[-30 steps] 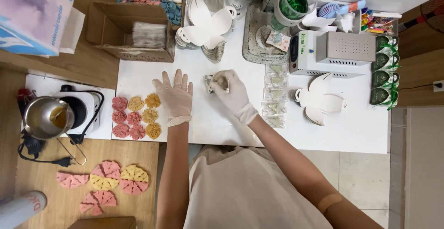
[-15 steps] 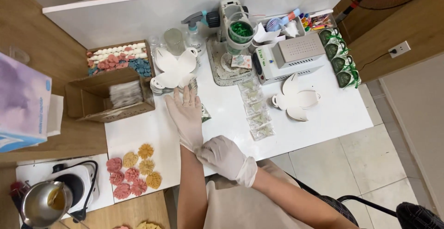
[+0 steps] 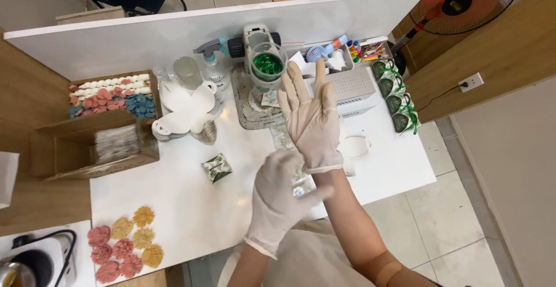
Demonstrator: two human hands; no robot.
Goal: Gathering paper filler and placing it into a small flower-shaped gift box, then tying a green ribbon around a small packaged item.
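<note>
The right hand (image 3: 311, 116) is raised above the white table (image 3: 191, 206), gloved in thin pale latex, fingers spread straight and pointing away from the person, grasping nothing. The left hand (image 3: 281, 197), gloved the same way, sits just below it with its fingers at the cuff of the right glove (image 3: 324, 165), pinching or touching the rolled edge at the wrist (how firmly it grips cannot be told from here). Behind the two hands a strip of clear packets (image 3: 286, 142) lies on the table, partly hidden by them. To the left of the hands, a small wrapped packet (image 3: 217, 167) with green print lies alone on the bare surface. Farther back stand a machine with a green-filled cup (image 3: 266, 64), a spray bottle (image 3: 211, 67) and a white perforated box (image 3: 353, 84), with a row of green-ribboned packages (image 3: 394, 93) at the right edge. White flower-shaped dishes (image 3: 182, 110) sit near an open cardboard box (image 3: 92, 142). Pink and yellow flower-shaped pieces (image 3: 124, 243) lie at the near left corner.
</note>
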